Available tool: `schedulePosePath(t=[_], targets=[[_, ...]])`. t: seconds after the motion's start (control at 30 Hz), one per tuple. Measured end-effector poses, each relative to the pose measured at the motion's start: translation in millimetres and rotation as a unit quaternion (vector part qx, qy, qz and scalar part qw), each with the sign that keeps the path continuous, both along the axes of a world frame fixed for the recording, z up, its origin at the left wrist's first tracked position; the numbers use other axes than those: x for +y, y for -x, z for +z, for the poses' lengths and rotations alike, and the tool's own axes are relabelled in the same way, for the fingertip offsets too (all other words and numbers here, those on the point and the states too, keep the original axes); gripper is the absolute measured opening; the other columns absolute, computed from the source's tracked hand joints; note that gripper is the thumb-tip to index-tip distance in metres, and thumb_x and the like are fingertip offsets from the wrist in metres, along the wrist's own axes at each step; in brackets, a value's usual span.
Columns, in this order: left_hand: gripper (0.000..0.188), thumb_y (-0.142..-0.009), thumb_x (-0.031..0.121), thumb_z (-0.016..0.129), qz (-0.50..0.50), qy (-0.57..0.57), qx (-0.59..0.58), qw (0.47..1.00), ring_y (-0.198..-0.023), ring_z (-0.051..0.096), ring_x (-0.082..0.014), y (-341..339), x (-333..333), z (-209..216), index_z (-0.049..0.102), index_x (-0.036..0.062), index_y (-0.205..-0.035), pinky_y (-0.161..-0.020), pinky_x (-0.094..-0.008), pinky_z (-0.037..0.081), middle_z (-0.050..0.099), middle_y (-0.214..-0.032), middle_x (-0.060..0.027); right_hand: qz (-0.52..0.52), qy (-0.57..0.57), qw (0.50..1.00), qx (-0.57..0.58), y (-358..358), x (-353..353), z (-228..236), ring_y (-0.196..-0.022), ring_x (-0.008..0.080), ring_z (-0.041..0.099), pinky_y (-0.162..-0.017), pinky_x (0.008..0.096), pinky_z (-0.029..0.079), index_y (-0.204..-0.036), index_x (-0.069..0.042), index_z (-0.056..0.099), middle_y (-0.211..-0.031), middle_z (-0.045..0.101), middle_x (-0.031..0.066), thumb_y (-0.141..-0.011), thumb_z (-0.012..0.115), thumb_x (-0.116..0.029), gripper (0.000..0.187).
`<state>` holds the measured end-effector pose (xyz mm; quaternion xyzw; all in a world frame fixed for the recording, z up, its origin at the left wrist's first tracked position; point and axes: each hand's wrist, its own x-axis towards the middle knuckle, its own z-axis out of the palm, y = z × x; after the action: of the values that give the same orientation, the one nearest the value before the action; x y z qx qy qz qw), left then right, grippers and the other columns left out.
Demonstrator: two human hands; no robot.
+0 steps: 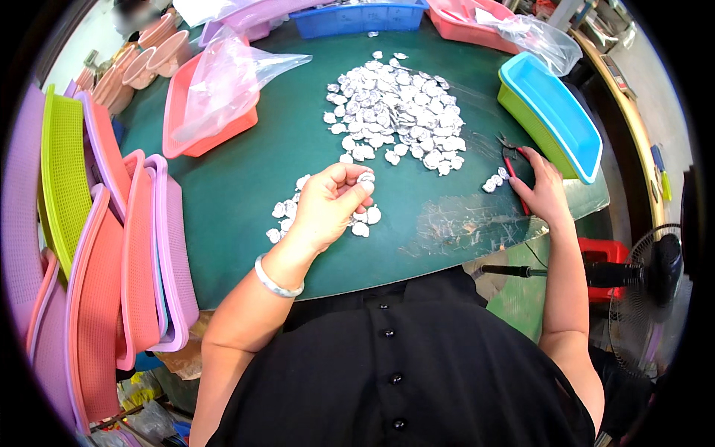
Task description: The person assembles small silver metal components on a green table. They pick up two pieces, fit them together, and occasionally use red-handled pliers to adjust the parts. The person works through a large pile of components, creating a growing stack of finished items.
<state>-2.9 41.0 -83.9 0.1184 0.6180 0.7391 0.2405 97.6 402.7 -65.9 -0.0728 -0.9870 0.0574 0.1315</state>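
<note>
My left hand (328, 197) pinches a small flat silver metal piece (366, 178) between thumb and fingers, above the near-middle of the green table (313, 272). Around and beneath that hand lie several similar loose pieces (361, 229). At the right, my right hand (547, 192) is closed around the red-handled pliers (510, 154), whose dark jaws point away from me and stand apart. Just left of the pliers is a small cluster of silver pieces (491, 182). Beyond both hands spreads a large heap of the same pieces (406, 104).
A coral basket (175, 134) with a clear plastic bag stands far left. Nested blue and green baskets (532, 71) sit far right. Stacked colourful baskets (175, 253) rise along the left edge. A blue basket (357, 22) lines the back. A fan (633, 298) stands at right.
</note>
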Motion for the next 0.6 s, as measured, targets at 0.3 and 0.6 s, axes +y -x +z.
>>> schedulePosePath(t=[0.3, 0.6], targets=[[0.013, -0.083, 0.004, 0.060, -0.099, 0.215, 0.261, 0.936, -0.073, 0.054, -0.0120, -14.4, 31.2, 22.8, 0.066, 0.0006, -0.094, -0.066, -0.0244, 0.043, 0.058, -0.080, -0.0048, -0.010, 0.004, 0.999, 0.051, -7.3, -2.3, -5.6, -0.099, 0.0358, 0.053, -0.087, 0.0427, 0.041, -0.123, -0.009, 0.047, -0.108, 0.059, 0.0177, -0.075, 0.067, -0.026, 0.056], [0.018, -0.081, 0.002, 0.061, -0.152, 0.214, 0.189, 0.946, -0.070, 0.054, -0.0074, -1.3, 135.7, 8.9, 0.058, -0.0028, -0.099, -0.065, -0.0222, 0.046, 0.059, -0.079, -0.0015, -0.054, -0.031, 0.989, 0.131, -5.5, -9.9, -22.1, -0.095, 0.0327, 0.052, -0.083, 0.0425, 0.040, -0.114, -0.005, 0.054, -0.102, 0.057, 0.0150, -0.071, 0.067, -0.027, 0.049]])
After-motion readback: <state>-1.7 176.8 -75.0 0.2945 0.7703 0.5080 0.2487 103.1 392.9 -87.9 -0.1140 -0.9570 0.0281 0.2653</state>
